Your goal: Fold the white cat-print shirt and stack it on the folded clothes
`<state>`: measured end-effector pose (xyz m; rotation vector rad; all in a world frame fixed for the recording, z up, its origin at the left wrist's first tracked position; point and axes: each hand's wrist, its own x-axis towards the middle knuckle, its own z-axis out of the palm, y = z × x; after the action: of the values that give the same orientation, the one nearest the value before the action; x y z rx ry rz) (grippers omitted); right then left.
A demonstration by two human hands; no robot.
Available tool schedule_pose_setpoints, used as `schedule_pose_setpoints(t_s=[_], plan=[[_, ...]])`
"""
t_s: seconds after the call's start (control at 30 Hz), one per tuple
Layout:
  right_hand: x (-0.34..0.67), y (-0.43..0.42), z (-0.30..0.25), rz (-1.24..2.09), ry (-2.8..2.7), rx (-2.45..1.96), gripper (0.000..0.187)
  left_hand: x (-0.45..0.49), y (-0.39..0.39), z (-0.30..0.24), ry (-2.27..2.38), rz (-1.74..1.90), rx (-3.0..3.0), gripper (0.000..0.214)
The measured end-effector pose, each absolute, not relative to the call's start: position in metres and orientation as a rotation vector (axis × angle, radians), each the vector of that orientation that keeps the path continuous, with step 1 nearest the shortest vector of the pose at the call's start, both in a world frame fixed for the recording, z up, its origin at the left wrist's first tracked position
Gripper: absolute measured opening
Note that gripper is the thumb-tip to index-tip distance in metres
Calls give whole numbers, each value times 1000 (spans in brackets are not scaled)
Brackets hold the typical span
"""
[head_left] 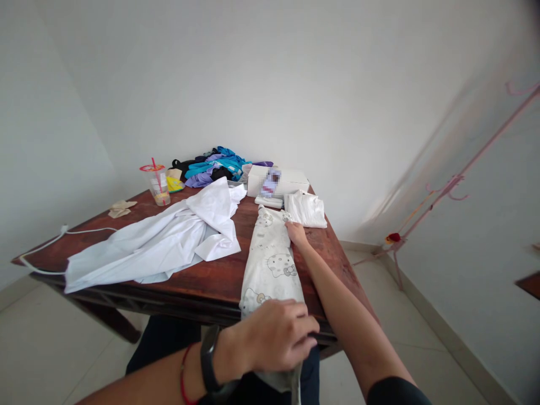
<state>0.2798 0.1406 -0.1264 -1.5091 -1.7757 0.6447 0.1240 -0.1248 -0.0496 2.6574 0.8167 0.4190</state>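
A long strip of folded white cloth, printed with cat faces, runs from the table's middle over its front edge and hangs down. Its kind I cannot make out. My right hand pinches the right edge near the far end. Close to me, my left hand crosses above the strip at the table's front edge, with fingers curled around its right side; the fingertips are partly hidden. A dark wristband and a red string circle the left wrist. To the left lies a rumpled white garment, touched by neither hand.
The wooden table holds a folded white cloth, a white box, a pile of coloured clothes, a plastic cup with a straw, a crumpled napkin and a white cable. A pink coat stand leans right.
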Motion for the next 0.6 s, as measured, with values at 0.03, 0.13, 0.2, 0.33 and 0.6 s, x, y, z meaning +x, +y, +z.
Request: schedule_pose_setpoints(t_s=[0.03, 0.13, 0.2, 0.33, 0.6], plan=[[279, 139, -126, 613, -1726, -1566, 42, 123, -109, -43, 803, 514, 2683, 27], [277, 135, -124, 538, -1643, -1681, 40, 115, -52, -40, 961, 699, 2732, 36], [277, 134, -122, 516, -1627, -1735, 39, 109, -14, -52, 1088, 661, 2763, 49], [279, 132, -119, 499, -1640, -1834, 34, 100, 31, -92, 1265, 485, 2713, 68], [288, 128, -115, 456, -1733, -1986, 42, 97, 32, -122, 1275, 640, 2731, 66]])
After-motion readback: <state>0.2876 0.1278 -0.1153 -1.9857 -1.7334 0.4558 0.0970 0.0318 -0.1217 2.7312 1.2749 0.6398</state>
